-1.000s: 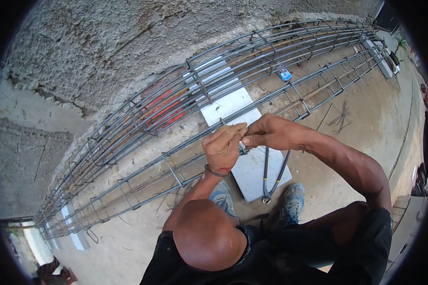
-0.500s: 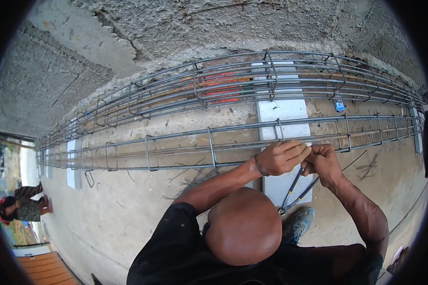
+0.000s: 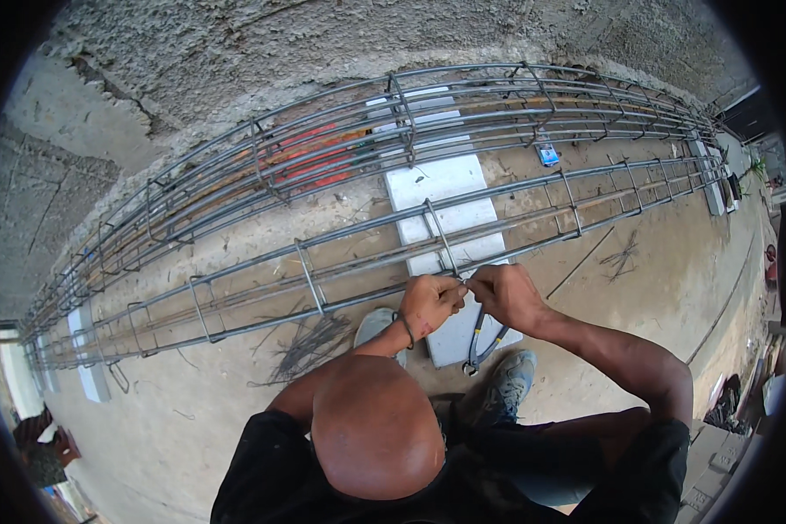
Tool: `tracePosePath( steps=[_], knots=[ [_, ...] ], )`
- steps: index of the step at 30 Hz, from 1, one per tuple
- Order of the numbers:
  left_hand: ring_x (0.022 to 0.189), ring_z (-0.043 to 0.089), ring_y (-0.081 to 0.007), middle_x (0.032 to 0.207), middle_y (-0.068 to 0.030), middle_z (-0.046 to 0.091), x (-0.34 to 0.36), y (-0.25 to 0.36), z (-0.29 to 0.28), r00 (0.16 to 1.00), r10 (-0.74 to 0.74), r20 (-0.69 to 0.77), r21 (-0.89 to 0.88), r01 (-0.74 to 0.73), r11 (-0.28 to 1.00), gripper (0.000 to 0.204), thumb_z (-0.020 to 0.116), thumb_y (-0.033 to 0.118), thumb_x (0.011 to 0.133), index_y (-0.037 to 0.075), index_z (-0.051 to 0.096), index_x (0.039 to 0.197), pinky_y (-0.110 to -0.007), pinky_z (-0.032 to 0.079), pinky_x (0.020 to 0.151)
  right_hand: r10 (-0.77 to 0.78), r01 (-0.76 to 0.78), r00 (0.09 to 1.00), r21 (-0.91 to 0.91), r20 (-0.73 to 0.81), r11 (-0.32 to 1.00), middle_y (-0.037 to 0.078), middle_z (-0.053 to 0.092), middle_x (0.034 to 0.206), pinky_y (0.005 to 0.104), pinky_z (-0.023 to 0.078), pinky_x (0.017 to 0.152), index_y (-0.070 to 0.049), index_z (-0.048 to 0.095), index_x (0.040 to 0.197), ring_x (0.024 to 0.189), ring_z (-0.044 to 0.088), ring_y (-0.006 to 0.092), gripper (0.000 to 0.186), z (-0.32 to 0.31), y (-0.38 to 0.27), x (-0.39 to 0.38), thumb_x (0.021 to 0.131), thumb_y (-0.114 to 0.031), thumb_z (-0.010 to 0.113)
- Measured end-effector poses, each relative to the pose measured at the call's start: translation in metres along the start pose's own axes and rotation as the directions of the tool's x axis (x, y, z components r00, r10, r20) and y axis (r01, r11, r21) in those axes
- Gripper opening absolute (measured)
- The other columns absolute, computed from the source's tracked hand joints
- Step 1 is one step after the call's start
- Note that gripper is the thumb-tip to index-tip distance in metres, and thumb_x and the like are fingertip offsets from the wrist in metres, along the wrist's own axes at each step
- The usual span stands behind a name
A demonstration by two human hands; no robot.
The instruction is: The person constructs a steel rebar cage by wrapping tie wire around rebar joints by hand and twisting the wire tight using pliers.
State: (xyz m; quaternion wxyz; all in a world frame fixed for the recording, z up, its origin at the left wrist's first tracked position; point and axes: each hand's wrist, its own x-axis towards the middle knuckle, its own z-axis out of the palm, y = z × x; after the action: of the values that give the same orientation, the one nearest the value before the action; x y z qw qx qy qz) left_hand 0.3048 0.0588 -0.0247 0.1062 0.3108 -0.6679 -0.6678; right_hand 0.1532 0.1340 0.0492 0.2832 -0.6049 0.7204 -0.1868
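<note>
My left hand (image 3: 431, 306), with a dark band at the wrist, is closed with its fingertips pinched at the near bar of a long steel rebar cage (image 3: 349, 301). A small glint there looks like thin tie wire (image 3: 465, 281), mostly hidden by the fingers. Beside it, my right hand (image 3: 508, 295) is closed too, its fingertips meeting the left ones where a stirrup (image 3: 441, 231) joins the bar. Pincers (image 3: 479, 345) with dark, yellow-marked handles hang from under the right hand, jaws towards me. Their handle ends are covered by that hand.
White blocks (image 3: 441, 188) support the cage. A second rebar cage (image 3: 341, 144) runs behind it along the rough wall (image 3: 236, 52). Loose wires (image 3: 306, 349) lie on the floor at left, more (image 3: 620, 258) at right. A small blue box (image 3: 547, 155) sits between the cages.
The view has turned, so the cages slant up to the right. Both hands stay together at the near bar, the left fingers now more curled. The pincers still hang below the right hand.
</note>
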Motion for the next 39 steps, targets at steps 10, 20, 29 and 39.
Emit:
tracePosePath(
  steps=[10, 20, 29, 39],
  knots=[
    [0.057, 0.062, -0.0100, 0.065, -0.0087, 0.065, 0.029, 0.009, -0.015, 0.976, 0.117, -0.183, 0.161, -0.087, 0.983, 0.018, 0.061, 0.015, 0.088, -0.001, 0.069, 0.086, -0.026, 0.049, 0.054, 0.472, -0.417, 0.868, 0.741, 0.152, 0.527, 0.007, 0.064, 0.072, 0.0237, 0.051, 0.054, 0.006, 0.065, 0.082, 0.060, 0.060, 0.0106, 0.015, -0.001, -0.004, 0.013, 0.087, -0.007, 0.061],
    [0.064, 0.062, -0.0263, 0.073, -0.0141, 0.064, 0.035, 0.007, -0.040, 0.804, 0.464, -0.371, 0.489, -0.256, 0.834, 0.008, 0.066, 0.011, 0.078, 0.004, 0.068, 0.081, -0.033, 0.049, 0.059, 0.583, -0.383, 0.810, 0.690, -0.068, 0.614, 0.010, 0.064, 0.066, 0.0279, 0.056, 0.052, 0.007, 0.065, 0.077, 0.055, 0.063, 0.0146, 0.011, -0.004, 0.045, 0.088, 0.082, -0.002, 0.061],
    [0.078, 0.061, -0.0314, 0.076, -0.0146, 0.060, 0.014, -0.016, -0.023, 0.863, 0.434, -0.258, 0.798, -0.062, 0.599, 0.006, 0.062, 0.009, 0.075, 0.003, 0.064, 0.076, -0.043, 0.050, 0.064, 0.558, -0.591, 0.795, 0.509, 0.238, 0.626, 0.012, 0.066, 0.062, 0.0247, 0.056, 0.053, 0.001, 0.066, 0.060, 0.052, 0.065, 0.0164, 0.011, 0.009, 0.024, 0.116, 0.071, 0.001, 0.065],
    [0.080, 0.051, -0.0222, 0.081, -0.0031, 0.053, 0.050, -0.005, -0.064, 0.631, 0.734, 0.251, 0.708, -0.637, 0.306, 0.020, 0.068, 0.005, 0.068, 0.007, 0.066, 0.087, -0.034, 0.046, 0.064, 0.463, -0.757, 0.636, 0.382, 0.617, 0.531, 0.011, 0.063, 0.069, 0.0227, 0.055, 0.053, 0.004, 0.064, 0.070, 0.057, 0.061, 0.0141, 0.004, -0.007, 0.047, 0.138, 0.072, 0.008, 0.064]
  ],
)
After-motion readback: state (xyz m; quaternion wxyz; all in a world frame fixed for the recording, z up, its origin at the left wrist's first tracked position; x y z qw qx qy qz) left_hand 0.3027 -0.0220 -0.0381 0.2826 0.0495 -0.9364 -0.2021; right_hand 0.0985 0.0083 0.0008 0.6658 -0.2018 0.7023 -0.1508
